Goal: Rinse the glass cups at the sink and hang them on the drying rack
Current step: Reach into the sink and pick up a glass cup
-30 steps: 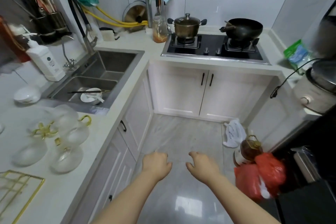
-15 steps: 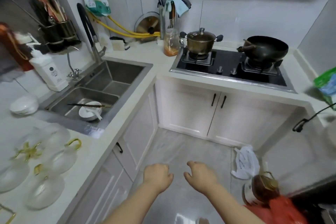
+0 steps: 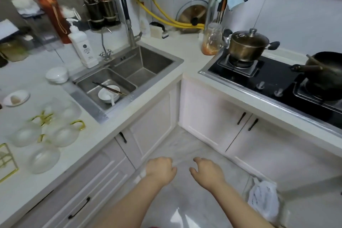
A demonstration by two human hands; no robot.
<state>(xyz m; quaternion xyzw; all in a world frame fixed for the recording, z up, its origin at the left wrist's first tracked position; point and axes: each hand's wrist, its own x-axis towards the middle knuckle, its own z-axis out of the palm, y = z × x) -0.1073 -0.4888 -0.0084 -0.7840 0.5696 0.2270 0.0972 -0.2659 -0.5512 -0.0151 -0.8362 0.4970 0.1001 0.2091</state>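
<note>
Several frosted glass cups (image 3: 61,134) with gold handles stand mouth-down in a cluster on the white counter at the left. The gold wire drying rack (image 3: 7,163) pokes in at the left edge, just below them. The steel double sink (image 3: 140,65) sits beyond the cups, with a tall black-necked tap (image 3: 125,11) behind it. My left hand (image 3: 160,169) and my right hand (image 3: 207,172) hang over the floor in front of the cabinets, fingers loosely curled, holding nothing, well away from the cups.
A white bowl (image 3: 108,95) with chopsticks and a spoon lies in the near sink basin. A soap bottle (image 3: 82,46) and a white bowl (image 3: 57,74) stand left of the sink. A pot (image 3: 248,45) and a wok (image 3: 325,69) sit on the hob at right.
The view has swung left and upward, bringing the cups, sink and wall shelf more into frame. Both hands keep the same loose pose over the floor.
</note>
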